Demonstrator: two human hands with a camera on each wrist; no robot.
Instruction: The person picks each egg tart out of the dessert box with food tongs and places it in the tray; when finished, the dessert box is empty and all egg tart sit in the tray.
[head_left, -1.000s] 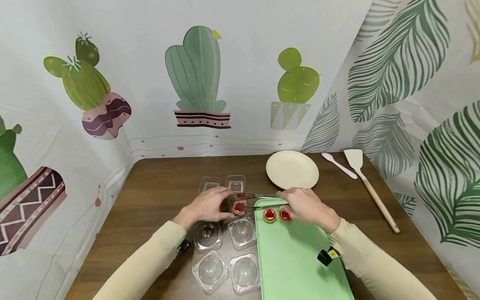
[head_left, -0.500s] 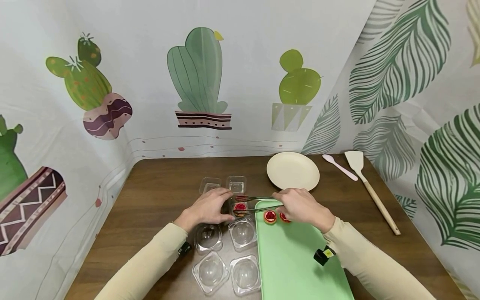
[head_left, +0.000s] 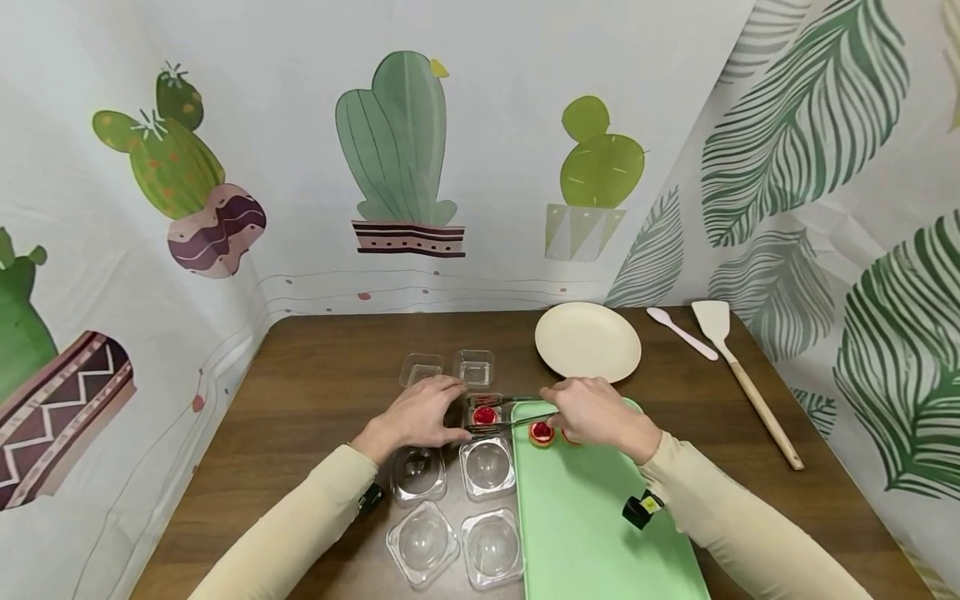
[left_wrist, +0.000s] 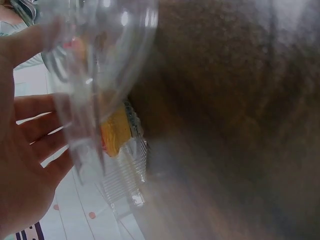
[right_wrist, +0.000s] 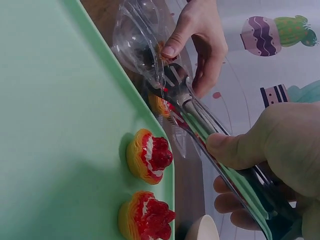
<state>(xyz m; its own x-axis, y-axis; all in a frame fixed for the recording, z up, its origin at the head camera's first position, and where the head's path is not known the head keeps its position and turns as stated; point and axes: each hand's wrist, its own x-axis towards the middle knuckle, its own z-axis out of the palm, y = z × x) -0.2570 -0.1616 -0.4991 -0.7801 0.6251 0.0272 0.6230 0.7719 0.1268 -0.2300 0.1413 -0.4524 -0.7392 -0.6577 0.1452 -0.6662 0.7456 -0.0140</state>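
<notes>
My right hand [head_left: 596, 417] grips metal tongs [right_wrist: 200, 117] at the upper end of the green tray. In the head view the tong arms lie spread on either side of a red-topped tart [head_left: 485, 415], which sits in a small clear container [head_left: 472, 403]. My left hand [head_left: 420, 410] lies just left of that container, thumb and fingers apart; in the left wrist view its fingers [left_wrist: 42, 125] are fairly straight behind blurred clear plastic. Whether they touch the container is unclear. Two more tarts, a nearer one [right_wrist: 145, 157] and another [right_wrist: 142, 215], stand on the green tray [head_left: 592, 508].
Several clear domed containers, one here [head_left: 491, 546], stand left of the tray, and a shallow clear box [head_left: 474, 368] stands behind. At the back are a cream plate [head_left: 588, 342], a pink spoon-like utensil [head_left: 682, 333] and a wooden-handled spatula [head_left: 750, 387].
My right hand has shifted slightly left with the tongs. Their tips have come lower, and the tart now shows between the arms. The left hand has barely moved.
</notes>
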